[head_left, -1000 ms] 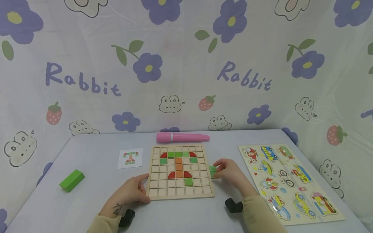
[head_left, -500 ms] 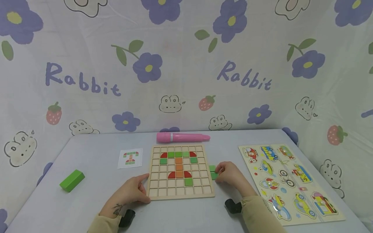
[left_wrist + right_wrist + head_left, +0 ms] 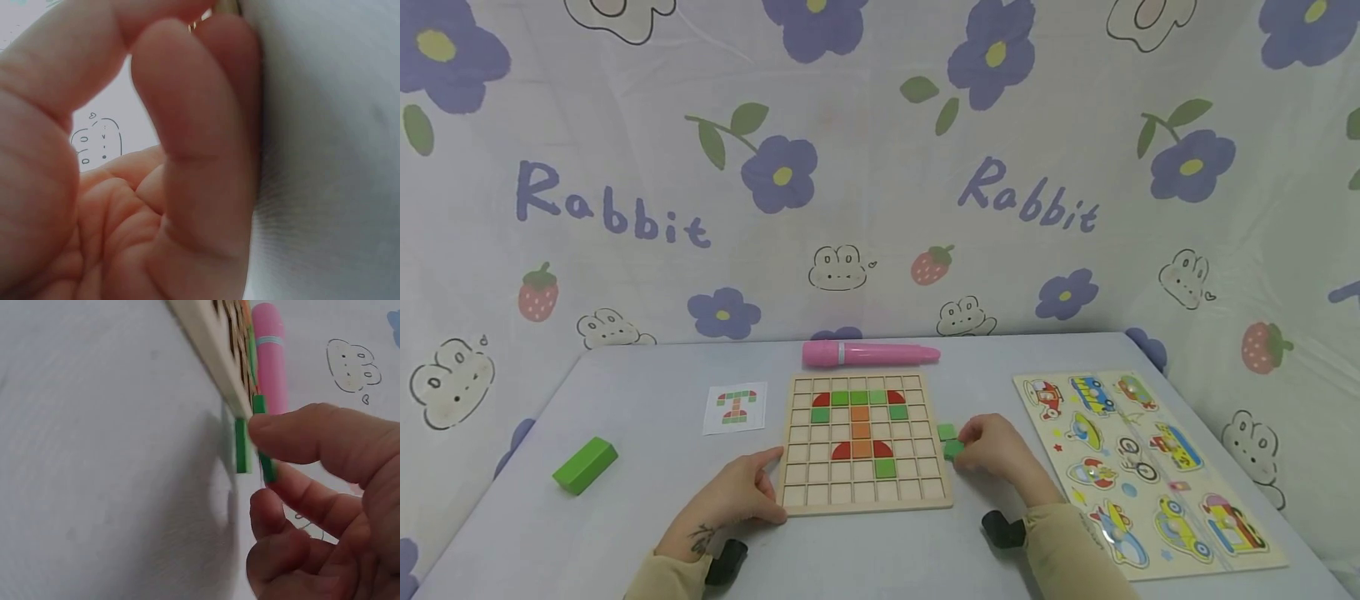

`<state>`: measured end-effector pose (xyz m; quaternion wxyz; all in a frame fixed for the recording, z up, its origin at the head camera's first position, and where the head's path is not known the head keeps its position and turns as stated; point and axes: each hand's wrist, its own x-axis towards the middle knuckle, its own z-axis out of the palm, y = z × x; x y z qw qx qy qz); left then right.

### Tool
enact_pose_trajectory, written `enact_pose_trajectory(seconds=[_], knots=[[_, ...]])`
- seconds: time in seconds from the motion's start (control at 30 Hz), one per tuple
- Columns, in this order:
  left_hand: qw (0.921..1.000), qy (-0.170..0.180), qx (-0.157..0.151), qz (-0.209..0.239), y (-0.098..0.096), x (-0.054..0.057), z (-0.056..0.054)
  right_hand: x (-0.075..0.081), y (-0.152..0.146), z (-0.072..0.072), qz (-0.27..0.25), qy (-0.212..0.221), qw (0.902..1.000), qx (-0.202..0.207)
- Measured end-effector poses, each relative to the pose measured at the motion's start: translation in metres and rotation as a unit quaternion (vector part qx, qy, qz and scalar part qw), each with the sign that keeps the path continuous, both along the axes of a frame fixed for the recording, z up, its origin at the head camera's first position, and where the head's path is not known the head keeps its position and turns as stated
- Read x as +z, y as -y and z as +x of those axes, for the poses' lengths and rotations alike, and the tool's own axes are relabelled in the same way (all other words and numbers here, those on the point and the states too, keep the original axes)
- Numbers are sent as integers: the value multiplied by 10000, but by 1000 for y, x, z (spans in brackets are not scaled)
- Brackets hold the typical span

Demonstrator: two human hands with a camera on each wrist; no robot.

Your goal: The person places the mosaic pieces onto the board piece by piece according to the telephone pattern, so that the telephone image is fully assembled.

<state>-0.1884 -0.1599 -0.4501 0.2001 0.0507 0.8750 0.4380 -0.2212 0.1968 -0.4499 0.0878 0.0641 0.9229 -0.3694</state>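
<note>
My right hand pinches a green square tile between thumb and fingers, just off the right edge of the wooden grid board. Behind it lies a second green tile. In the right wrist view the pinched tile stands off the table, beside the lower tile. On the board, red, green and orange pieces form a mushroom-like figure, with one green square under its base. My left hand touches the board's left edge with index finger and thumb, the thumb at the near corner.
A pattern card lies left of the board, and a green block farther left. Behind the board is a pink marker-shaped case. A vehicle puzzle board covers the table's right side.
My right hand first covers part of the two green tiles, then draws back a little. The nearer tile is now turned in its fingers. My left hand and the board stay put.
</note>
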Motion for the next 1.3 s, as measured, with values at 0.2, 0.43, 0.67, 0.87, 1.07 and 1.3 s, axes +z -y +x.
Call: enact_pose_trajectory(seconds=[0.2,0.43,0.67,0.87,1.07,1.3], knots=[[10000,-15,-18,32,0,0,0,6,8,-1,-1224,-655,9903,75],[10000,-44,-71,37,2,-2,0,8,39,5,-3339,-592,9398,429],[9999,-50,-80,35,2,-1,0,1,74,12,-3464,-290,9341,814],[9999,-34,-91,58,1,0,0,-3,93,15,-2538,-576,9581,1198],[9997,-62,-155,162,2,1,1,-4,101,18,-1666,-538,9780,1130],[9998,-49,-112,123,2,1,0,-3,108,20,-814,-546,9898,1035]])
